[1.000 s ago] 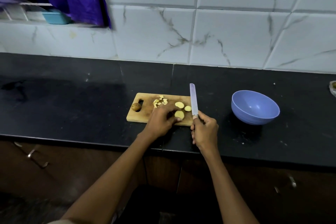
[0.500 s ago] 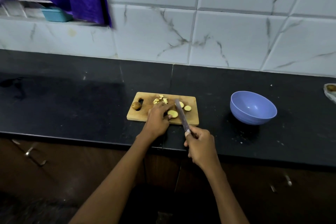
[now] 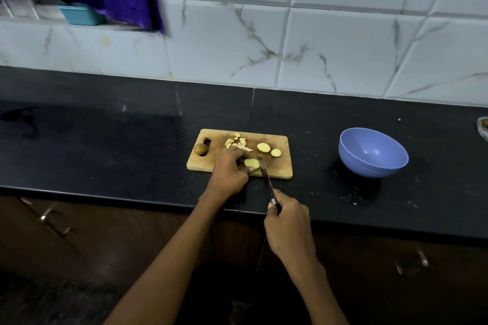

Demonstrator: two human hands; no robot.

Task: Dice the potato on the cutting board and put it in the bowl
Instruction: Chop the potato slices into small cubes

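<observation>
On cutting board [image 3: 282, 170] | left hand [image 3: 229, 171] grip pinches potato slice [image 3: 251, 163] | right hand [image 3: 289, 227] grip wraps knife [image 3: 266, 179]

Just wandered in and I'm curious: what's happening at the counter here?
A person is dicing potato on a wooden cutting board. The left hand holds a potato slice down while the right hand grips a knife, its blade at that slice. Two more slices and a small pile of diced pieces lie on the board. The blue bowl to the right is empty.
</observation>
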